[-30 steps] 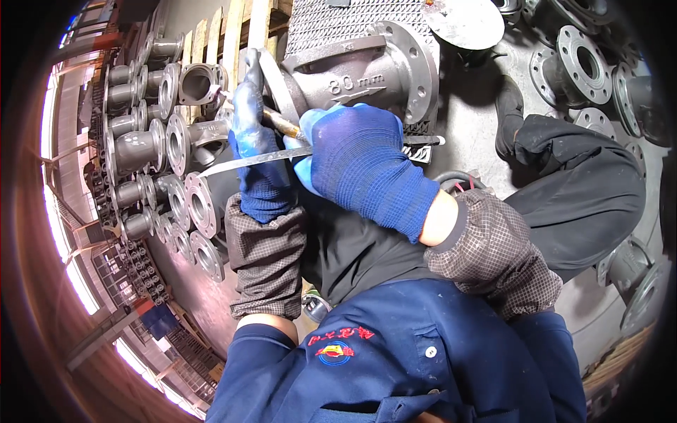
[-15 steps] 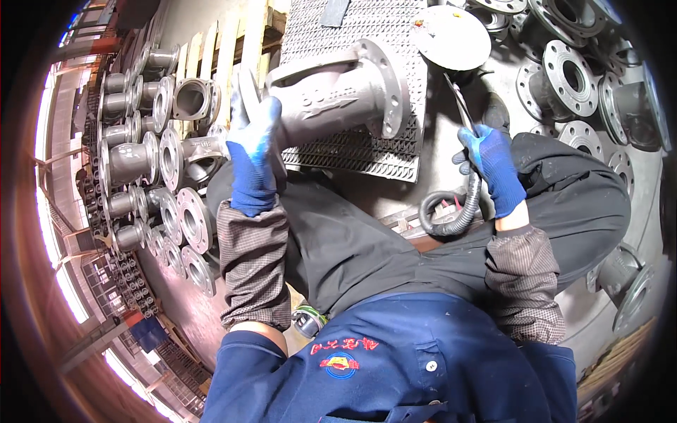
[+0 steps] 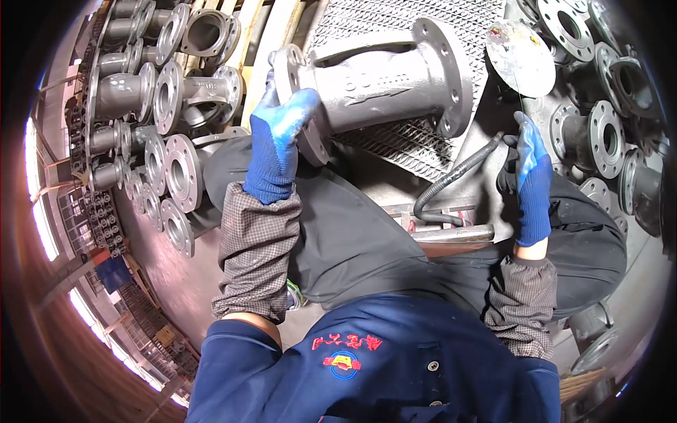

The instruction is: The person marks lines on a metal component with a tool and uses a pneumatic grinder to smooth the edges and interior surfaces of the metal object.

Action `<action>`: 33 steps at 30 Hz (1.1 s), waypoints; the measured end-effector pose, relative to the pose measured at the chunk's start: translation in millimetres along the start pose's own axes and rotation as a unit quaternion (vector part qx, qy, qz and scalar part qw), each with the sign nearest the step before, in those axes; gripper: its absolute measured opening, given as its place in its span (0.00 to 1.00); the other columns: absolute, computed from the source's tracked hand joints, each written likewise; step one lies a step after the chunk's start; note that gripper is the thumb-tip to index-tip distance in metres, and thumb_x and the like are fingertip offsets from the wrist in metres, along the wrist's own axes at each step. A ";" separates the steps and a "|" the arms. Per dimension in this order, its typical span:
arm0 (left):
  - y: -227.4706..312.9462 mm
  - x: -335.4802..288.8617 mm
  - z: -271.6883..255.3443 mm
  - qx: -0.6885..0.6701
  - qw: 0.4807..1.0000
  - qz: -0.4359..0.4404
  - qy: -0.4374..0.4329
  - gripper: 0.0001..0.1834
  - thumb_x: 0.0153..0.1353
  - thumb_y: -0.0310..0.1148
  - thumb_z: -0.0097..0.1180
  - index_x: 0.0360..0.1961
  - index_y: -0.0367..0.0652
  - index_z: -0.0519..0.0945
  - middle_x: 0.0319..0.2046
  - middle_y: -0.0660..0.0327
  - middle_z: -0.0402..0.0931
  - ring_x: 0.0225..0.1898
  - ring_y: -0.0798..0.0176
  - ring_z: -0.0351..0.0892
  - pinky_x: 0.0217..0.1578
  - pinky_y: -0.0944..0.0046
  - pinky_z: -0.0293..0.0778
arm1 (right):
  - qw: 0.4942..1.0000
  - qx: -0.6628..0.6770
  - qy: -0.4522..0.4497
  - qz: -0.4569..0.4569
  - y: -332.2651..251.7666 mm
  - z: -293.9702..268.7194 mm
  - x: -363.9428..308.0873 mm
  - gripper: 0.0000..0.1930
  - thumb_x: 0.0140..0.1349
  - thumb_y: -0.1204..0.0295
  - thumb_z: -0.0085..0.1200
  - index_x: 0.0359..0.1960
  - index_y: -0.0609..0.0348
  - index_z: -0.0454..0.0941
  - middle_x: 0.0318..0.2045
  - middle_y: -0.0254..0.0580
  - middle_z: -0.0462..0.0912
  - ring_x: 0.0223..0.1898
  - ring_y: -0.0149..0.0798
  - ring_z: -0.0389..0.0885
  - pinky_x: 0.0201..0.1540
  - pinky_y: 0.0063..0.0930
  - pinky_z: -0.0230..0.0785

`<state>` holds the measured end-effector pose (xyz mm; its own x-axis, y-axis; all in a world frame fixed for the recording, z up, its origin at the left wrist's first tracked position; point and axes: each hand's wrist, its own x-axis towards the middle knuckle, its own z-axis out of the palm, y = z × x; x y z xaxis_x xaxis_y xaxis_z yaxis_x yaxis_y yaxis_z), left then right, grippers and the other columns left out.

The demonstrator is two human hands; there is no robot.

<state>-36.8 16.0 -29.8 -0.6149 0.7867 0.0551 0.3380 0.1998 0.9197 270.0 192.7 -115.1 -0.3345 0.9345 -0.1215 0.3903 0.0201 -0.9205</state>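
Note:
In front of me lies a grey cast-metal valve body (image 3: pixel 381 81) with a round bolt-holed flange at each end, an arrow and raised marks on its side, and an opening on top. My left hand (image 3: pixel 278 134), in a blue glove, is closed round the rim of its left flange. To the right, my gloved right hand (image 3: pixel 534 166) has its fingers stretched upward, mostly seen edge-on. The end of a black ribbed hose (image 3: pixel 455 169) lies beside its thumb. Just beyond the fingertips is a white round disc (image 3: pixel 529 63) with brownish spots; a thin line runs down from it.
A ridged metal mat (image 3: pixel 402 21) lies under and beyond the valve body. Flanged castings (image 3: pixel 182 169) crowd the left, and more castings (image 3: pixel 606 137) stand at the right. A wooden pallet (image 3: pixel 247 35) is at the far left. Low metal pieces (image 3: pixel 451 236) sit between my legs.
The view has shifted, and the valve body's left flange now shows more fully, with my left hand still on it. My right hand has let go of the hose, and its fingers have straightened.

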 end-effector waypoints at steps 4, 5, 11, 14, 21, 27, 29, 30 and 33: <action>3.1 3.0 5.8 -0.026 0.999 -0.044 -0.015 0.13 0.55 0.34 0.55 0.36 0.33 0.76 0.26 0.66 0.72 0.28 0.75 0.70 0.30 0.74 0.67 | 0.992 0.114 -0.023 0.053 -48.3 -8.9 -8.5 0.19 0.71 0.62 0.40 0.56 0.60 0.72 0.30 0.37 0.82 0.11 0.16 0.59 0.13 0.12 0.50; 0.9 4.7 9.6 -0.027 0.999 -0.042 -0.019 0.12 0.55 0.33 0.55 0.35 0.33 0.76 0.26 0.66 0.72 0.28 0.75 0.70 0.30 0.74 0.67 | 0.990 0.127 -0.027 0.057 -53.9 -12.6 -9.4 0.18 0.71 0.65 0.41 0.56 0.61 0.72 0.31 0.36 0.83 0.14 0.15 0.61 0.16 0.11 0.52; -32.9 18.2 7.8 0.200 0.957 0.164 -0.131 0.07 0.55 0.26 0.50 0.31 0.35 0.78 0.32 0.57 0.78 0.33 0.64 0.77 0.36 0.68 0.72 | 0.985 0.154 -0.045 0.057 -65.7 -13.6 -9.9 0.17 0.70 0.69 0.40 0.56 0.60 0.71 0.34 0.40 0.84 0.18 0.15 0.68 0.17 0.09 0.55; -37.8 15.1 14.2 0.121 0.986 0.066 -0.090 0.12 0.61 0.28 0.43 0.36 0.35 0.79 0.41 0.52 0.78 0.46 0.58 0.77 0.52 0.60 0.69 | 0.971 0.217 -0.078 0.060 -60.8 -2.2 -13.7 0.18 0.69 0.70 0.42 0.57 0.64 0.70 0.39 0.46 0.82 0.28 0.22 0.76 0.27 0.11 0.64; -39.8 7.9 21.1 -0.019 0.997 -0.027 -0.069 0.18 0.65 0.35 0.41 0.42 0.33 0.79 0.46 0.51 0.77 0.51 0.58 0.75 0.55 0.62 0.67 | 0.984 0.153 -0.064 0.070 -63.5 15.7 -18.2 0.17 0.68 0.69 0.46 0.55 0.64 0.72 0.37 0.40 0.82 0.29 0.22 0.76 0.28 0.12 0.68; -26.8 -0.3 33.0 -0.171 0.983 -0.063 0.006 0.12 0.60 0.30 0.50 0.36 0.30 0.79 0.37 0.58 0.79 0.41 0.67 0.76 0.45 0.68 0.70 | 0.982 0.159 -0.005 0.106 -57.1 2.9 -18.5 0.16 0.66 0.74 0.47 0.55 0.62 0.72 0.34 0.43 0.83 0.26 0.22 0.75 0.23 0.12 0.65; -26.1 0.1 32.0 -0.140 0.990 -0.021 -0.023 0.12 0.60 0.30 0.50 0.36 0.30 0.79 0.36 0.58 0.78 0.40 0.66 0.75 0.45 0.69 0.69 | 0.997 0.038 0.028 0.063 -56.6 -11.7 -11.7 0.16 0.65 0.77 0.48 0.54 0.62 0.74 0.34 0.41 0.83 0.26 0.22 0.75 0.24 0.14 0.65; -27.5 -0.9 32.0 -0.106 0.992 0.058 -0.025 0.11 0.61 0.28 0.48 0.36 0.30 0.79 0.35 0.58 0.78 0.39 0.65 0.75 0.44 0.67 0.70 | 0.998 -0.027 0.042 0.027 -48.0 -19.7 -6.5 0.15 0.64 0.78 0.48 0.53 0.62 0.75 0.34 0.40 0.83 0.26 0.22 0.75 0.25 0.15 0.66; -29.1 -0.8 21.5 0.078 0.983 0.156 -0.055 0.11 0.61 0.25 0.45 0.39 0.31 0.79 0.36 0.53 0.79 0.39 0.60 0.77 0.44 0.62 0.72 | 0.974 -0.208 0.085 -0.033 -30.7 -36.9 11.5 0.16 0.57 0.78 0.52 0.49 0.57 0.79 0.38 0.43 0.84 0.33 0.33 0.82 0.38 0.24 0.73</action>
<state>-30.8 22.1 -64.9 -0.3851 0.8810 0.2748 0.6083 0.0184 0.7935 285.8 215.9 -74.5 -0.2379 0.9709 0.0288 0.6984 0.1915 -0.6896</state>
